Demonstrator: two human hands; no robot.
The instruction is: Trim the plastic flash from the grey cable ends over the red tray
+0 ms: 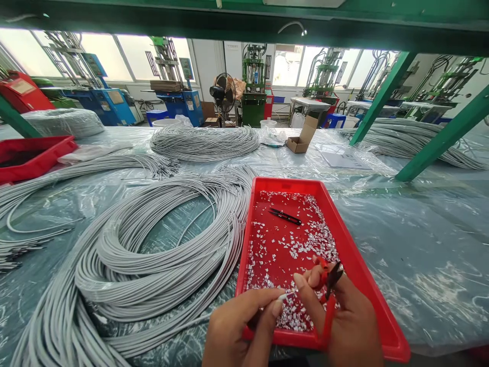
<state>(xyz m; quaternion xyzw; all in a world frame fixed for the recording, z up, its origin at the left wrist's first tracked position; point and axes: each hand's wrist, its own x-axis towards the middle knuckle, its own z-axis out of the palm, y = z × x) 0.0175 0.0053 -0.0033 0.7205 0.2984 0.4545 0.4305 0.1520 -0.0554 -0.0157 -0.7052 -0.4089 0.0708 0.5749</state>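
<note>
Grey cable end [283,295], thin, light and pliant by my judgement, best pinched just behind its tip: my left hand [239,326] has its fingers clamped on it above the red tray's [382,326] near edge. At 3 o'clock of it, my right hand [349,321] grips red-handled snips [331,285]. Grey cable coils [153,265] lie at 9 o'clock on the tabletop [431,244]; black snips [285,216] rest at 12 o'clock.

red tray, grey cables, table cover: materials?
Red tray: looks like moulded plastic, smooth, slight sheen. Grey cables: probably matte plastic-jacketed wire, bending in loose coils. Table cover: likely clear plastic film, wrinkled and glossy.
</note>
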